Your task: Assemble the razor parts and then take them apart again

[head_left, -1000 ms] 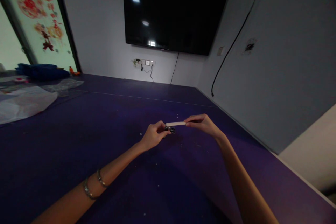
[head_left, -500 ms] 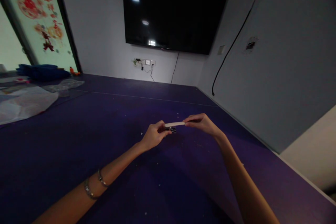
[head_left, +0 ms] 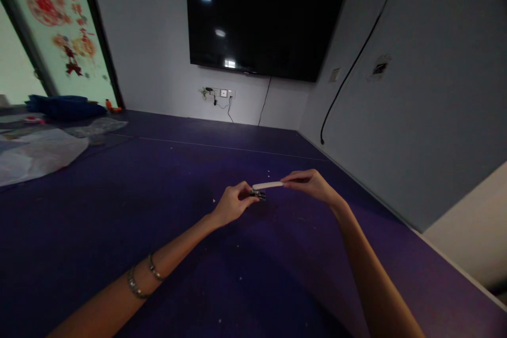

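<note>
My left hand (head_left: 233, 204) is closed, thumb and fingers pinching a small dark, shiny, metallic-looking piece (head_left: 259, 195) whose exact kind is too small to make out. Just right of it, my right hand (head_left: 311, 186) pinches the right end of a slim white strip (head_left: 268, 185) between thumb and fingertips. The strip lies nearly level above the dark piece, its left end right by my left fingertips; whether they touch is unclear. Both hands are over the purple surface (head_left: 190, 274).
Several white specks (head_left: 240, 278) dot the surface. Far left are clear plastic sheeting (head_left: 47, 153), a blue cloth bundle (head_left: 67, 108) and a small orange item (head_left: 113, 108). A television (head_left: 265, 16) hangs on the wall ahead; a black cable (head_left: 352, 66) dangles on the right wall.
My right hand has shifted slightly right, carrying the white strip, whose left end now shows beyond my left fingers. My left hand has hardly moved and still grips the dark piece.
</note>
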